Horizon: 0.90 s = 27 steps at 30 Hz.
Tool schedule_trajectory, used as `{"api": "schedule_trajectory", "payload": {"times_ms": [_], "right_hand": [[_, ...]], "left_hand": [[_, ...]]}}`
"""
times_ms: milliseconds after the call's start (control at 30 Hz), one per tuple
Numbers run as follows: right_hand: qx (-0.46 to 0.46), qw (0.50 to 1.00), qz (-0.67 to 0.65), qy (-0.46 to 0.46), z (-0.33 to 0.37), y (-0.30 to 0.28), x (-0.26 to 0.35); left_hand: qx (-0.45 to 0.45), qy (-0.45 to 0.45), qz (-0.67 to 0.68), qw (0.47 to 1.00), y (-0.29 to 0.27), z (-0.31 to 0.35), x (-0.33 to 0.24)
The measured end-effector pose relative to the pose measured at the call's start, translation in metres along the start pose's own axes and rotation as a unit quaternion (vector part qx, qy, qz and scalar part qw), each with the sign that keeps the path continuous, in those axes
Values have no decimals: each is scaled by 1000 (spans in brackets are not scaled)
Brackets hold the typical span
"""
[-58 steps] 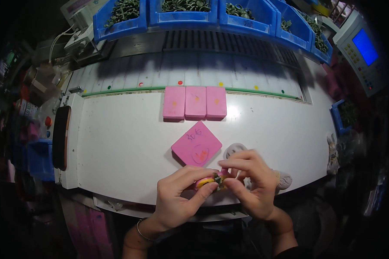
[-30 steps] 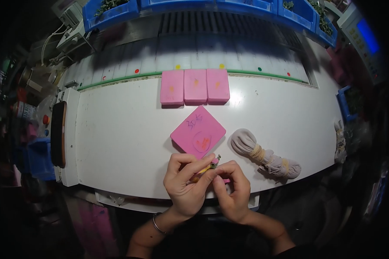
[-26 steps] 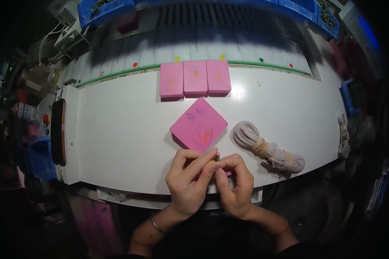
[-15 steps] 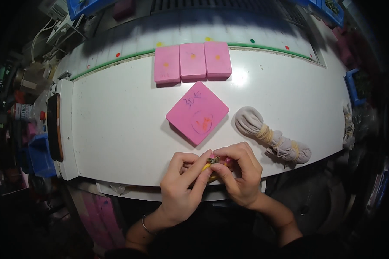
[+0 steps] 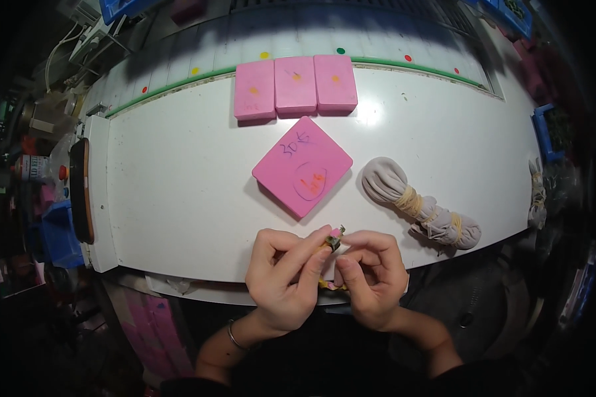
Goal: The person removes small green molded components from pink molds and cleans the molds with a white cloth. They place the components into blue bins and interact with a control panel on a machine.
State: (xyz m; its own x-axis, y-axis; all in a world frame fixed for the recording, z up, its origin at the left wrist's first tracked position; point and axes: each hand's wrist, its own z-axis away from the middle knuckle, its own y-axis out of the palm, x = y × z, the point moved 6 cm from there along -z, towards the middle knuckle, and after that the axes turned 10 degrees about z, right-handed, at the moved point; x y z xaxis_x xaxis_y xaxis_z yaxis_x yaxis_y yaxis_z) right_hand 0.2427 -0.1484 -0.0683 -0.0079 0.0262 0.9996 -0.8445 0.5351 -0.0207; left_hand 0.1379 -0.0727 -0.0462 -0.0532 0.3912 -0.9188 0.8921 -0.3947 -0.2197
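A hand could pass broadly over the table (image 5: 172, 178) left of the cornerwise pink block (image 5: 301, 162), or more narrowly between it and the tied grey bundle (image 5: 385, 180). Straight ahead of the left grip (image 5: 321, 243) and right grip (image 5: 343, 250), that block and, beyond it, three pink blocks (image 5: 296, 89) bar the middle.

A white worktop (image 5: 179, 185) stretches ahead of the left grip (image 5: 283, 281) and right grip (image 5: 377, 284), bearing a pink block (image 5: 302, 162) set cornerwise just beyond, three pink blocks (image 5: 295, 85) abreast farther off, and a banded grey cloth bundle (image 5: 434, 213) ahead-right.
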Motion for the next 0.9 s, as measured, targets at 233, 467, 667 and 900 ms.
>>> {"api": "schedule_trajectory", "payload": {"times_ms": [233,467,667,900], "right_hand": [[-13,999,22,-24,-4,1,-3],[-58,997,-7,-40,-2,-2,-5],[-54,994,-43,-88,-2,-3,-3],[-27,994,-24,-99,-1,0,0]], "left_hand": [[51,29,-8,998,4,1,-8],[65,2,-26,998,2,-2,-14],[60,-95,-13,994,-12,4,-9],[52,-69,16,996,-16,5,-11]]}}
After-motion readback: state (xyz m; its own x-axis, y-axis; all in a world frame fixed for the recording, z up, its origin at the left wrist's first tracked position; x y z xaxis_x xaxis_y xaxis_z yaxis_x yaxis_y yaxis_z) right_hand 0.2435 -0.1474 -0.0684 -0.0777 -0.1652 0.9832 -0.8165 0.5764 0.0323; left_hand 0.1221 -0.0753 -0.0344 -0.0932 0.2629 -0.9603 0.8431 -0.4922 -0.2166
